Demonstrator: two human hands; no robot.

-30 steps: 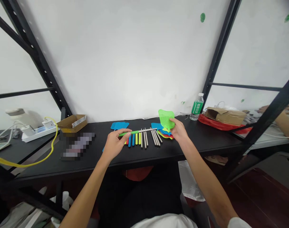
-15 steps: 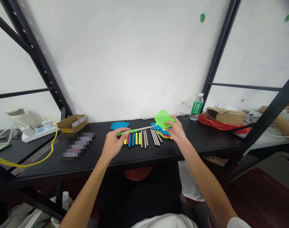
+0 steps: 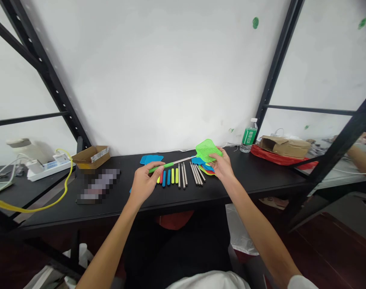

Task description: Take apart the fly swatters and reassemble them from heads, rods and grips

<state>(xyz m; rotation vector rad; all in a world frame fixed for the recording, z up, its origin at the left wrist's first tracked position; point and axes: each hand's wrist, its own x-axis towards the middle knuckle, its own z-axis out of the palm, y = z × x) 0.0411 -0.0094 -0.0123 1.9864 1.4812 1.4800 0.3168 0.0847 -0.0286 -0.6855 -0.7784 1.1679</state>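
Observation:
A green fly swatter (image 3: pixel 207 150) with a perforated head and a thin metal rod is held level above the table between both hands. My left hand (image 3: pixel 144 176) is closed round its green handle. My right hand (image 3: pixel 222 163) pinches the edge of the swatter head. Below lie several coloured handles (image 3: pixel 168 176) in blue, yellow and red, partly hidden by my left hand. Beside them are several metal rods (image 3: pixel 183 176). More swatter heads (image 3: pixel 207 168) in blue, red and yellow lie partly under my right hand. Blue swatter heads (image 3: pixel 151 159) sit behind my left hand.
On the black table (image 3: pixel 231 188), an open cardboard box (image 3: pixel 92 158) and a blurred-out object (image 3: pixel 100 186) lie left, near a power strip (image 3: pixel 50 168) and yellow cable (image 3: pixel 69 176). A water bottle (image 3: pixel 249 136) stands right. Another person's arm (image 3: pixel 363 160) shows far right.
The swatter is tilted slightly more, its head end a little higher relative to the handle. Both hands keep their hold and have barely moved.

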